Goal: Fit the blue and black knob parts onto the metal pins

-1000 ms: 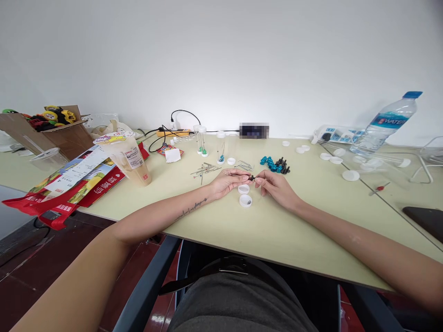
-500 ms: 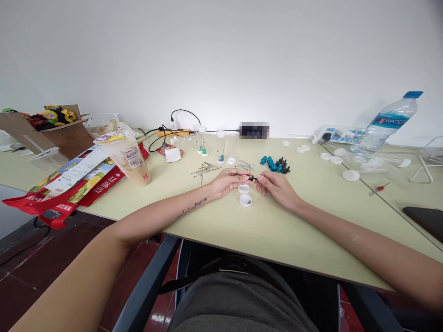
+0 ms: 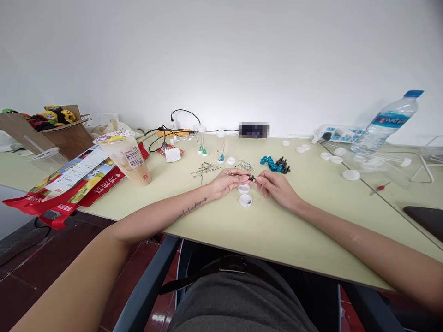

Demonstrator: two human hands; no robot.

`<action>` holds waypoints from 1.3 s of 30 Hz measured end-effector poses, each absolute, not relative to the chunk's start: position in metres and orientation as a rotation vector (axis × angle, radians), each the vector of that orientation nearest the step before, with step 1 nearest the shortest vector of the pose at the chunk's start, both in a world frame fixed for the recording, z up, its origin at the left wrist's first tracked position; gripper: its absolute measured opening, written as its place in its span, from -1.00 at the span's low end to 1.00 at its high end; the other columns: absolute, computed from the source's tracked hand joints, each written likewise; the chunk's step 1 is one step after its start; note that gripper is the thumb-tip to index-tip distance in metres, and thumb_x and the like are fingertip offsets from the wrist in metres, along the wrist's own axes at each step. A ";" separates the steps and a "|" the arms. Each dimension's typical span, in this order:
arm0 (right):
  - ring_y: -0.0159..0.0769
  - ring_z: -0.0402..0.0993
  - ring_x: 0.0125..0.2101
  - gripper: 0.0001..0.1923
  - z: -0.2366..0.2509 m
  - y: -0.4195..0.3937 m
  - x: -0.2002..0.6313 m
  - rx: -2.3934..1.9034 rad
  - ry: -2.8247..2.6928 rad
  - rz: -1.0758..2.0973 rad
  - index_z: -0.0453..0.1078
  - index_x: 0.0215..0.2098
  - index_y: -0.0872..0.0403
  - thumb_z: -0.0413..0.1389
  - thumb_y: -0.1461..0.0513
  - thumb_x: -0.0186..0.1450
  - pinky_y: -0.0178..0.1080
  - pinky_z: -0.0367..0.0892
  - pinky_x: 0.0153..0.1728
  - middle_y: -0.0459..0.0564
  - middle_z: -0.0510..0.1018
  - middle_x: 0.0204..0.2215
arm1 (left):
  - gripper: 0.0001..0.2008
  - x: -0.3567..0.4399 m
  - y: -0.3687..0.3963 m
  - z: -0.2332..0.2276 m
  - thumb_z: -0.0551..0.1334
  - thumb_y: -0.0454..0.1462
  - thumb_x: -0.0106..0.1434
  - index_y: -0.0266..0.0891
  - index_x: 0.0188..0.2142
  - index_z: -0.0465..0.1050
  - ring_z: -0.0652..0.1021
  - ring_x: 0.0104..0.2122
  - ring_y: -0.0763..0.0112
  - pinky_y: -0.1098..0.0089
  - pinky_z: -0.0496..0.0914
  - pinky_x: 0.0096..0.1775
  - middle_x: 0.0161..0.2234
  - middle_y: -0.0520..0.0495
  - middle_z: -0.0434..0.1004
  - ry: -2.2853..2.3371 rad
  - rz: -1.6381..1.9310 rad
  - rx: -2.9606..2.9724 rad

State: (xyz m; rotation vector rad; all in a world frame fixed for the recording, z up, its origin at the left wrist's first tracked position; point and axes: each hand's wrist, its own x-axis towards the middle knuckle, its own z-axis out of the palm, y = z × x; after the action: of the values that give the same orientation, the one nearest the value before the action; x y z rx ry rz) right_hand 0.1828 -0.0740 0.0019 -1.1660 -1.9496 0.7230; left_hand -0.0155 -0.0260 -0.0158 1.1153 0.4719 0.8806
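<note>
My left hand [image 3: 227, 181] and my right hand [image 3: 276, 186] meet at mid-table, fingertips pinching one small black part [image 3: 252, 178] between them. A thin metal pin seems to lie along my left fingers. Just below the fingertips sit two small white caps [image 3: 245, 200] on the pale green table [image 3: 277, 226], one with a tiny dark piece inside. Behind my hands lies a pile of teal and black small parts [image 3: 275, 164]. Loose metal pins [image 3: 205, 169] and wire clips [image 3: 245, 165] lie to the left of that pile.
Clear tubes [image 3: 201, 139] stand at the back. A milk-tea cup [image 3: 128, 157], red bag [image 3: 65, 184] and cardboard box of toys [image 3: 51, 124] fill the left. Right: a water bottle [image 3: 386, 122], power strip [image 3: 337, 134], white lids [image 3: 350, 174], a red-headed pin [image 3: 380, 188], a dark phone [image 3: 427, 219].
Almost nothing has moved. My right fingers have shifted slightly at the small black part; both hands stay joined over the white caps.
</note>
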 end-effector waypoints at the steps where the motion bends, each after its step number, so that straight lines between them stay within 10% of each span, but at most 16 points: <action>1: -0.41 0.30 -0.64 -0.72 0.002 -0.074 0.183 -1.159 -1.926 0.725 0.28 -0.41 0.04 0.00 0.01 0.28 -0.26 0.21 -0.54 -0.13 0.43 -0.51 | -0.76 -0.016 -0.026 -0.016 0.38 -0.36 -0.03 -0.35 -0.30 0.52 0.58 -0.26 0.35 0.30 0.37 -0.03 -0.29 -0.09 0.56 0.476 0.883 1.111; 13: -0.38 0.32 -0.62 -0.53 -0.002 -0.071 0.184 -1.160 -1.933 0.821 0.29 -0.48 0.07 -0.17 -0.08 0.33 -0.28 0.19 -0.55 -0.08 0.44 -0.58 | -0.76 -0.015 -0.027 -0.016 0.38 -0.36 -0.02 -0.36 -0.30 0.52 0.58 -0.23 0.31 0.25 0.33 0.03 -0.28 -0.11 0.56 0.465 0.874 1.119; 21: -0.43 0.30 -0.63 -0.74 0.000 -0.074 0.182 -1.108 -1.870 0.744 0.24 -0.31 0.01 0.08 0.01 0.21 -0.26 0.25 -0.56 -0.08 0.43 -0.34 | -0.77 -0.015 -0.026 -0.016 0.37 -0.37 -0.02 -0.35 -0.30 0.52 0.58 -0.29 0.39 0.27 0.36 -0.02 -0.33 -0.08 0.56 0.501 0.892 1.102; 28: -0.37 0.31 -0.61 -0.61 0.003 -0.074 0.183 -1.156 -1.977 0.744 0.26 -0.50 0.06 -0.12 0.01 0.34 -0.26 0.20 -0.50 -0.10 0.42 -0.60 | -0.76 -0.016 -0.027 -0.015 0.39 -0.35 -0.03 -0.35 -0.31 0.52 0.57 -0.23 0.32 0.27 0.34 0.00 -0.26 -0.12 0.56 0.475 0.878 1.114; 34: -0.42 0.30 -0.64 -0.74 0.002 -0.074 0.181 -1.135 -1.883 0.720 0.24 -0.31 0.02 0.08 0.02 0.22 -0.26 0.24 -0.55 -0.09 0.44 -0.35 | -0.75 -0.016 -0.025 -0.015 0.37 -0.37 -0.02 -0.37 -0.28 0.52 0.58 -0.29 0.38 0.31 0.38 -0.05 -0.34 -0.09 0.56 0.496 0.883 1.100; 39: -0.37 0.32 -0.61 -0.65 0.001 -0.073 0.183 -1.149 -1.963 0.747 0.26 -0.46 0.05 -0.08 -0.01 0.32 -0.25 0.23 -0.50 -0.10 0.42 -0.57 | -0.77 -0.016 -0.027 -0.015 0.37 -0.37 -0.02 -0.36 -0.31 0.52 0.57 -0.24 0.34 0.28 0.35 -0.01 -0.28 -0.11 0.56 0.470 0.874 1.106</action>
State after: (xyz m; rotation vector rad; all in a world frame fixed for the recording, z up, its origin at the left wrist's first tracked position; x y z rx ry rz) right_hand 0.1825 -0.0731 0.0014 -1.1489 -1.9632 0.7474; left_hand -0.0158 -0.0266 -0.0151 1.1062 0.4700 0.8739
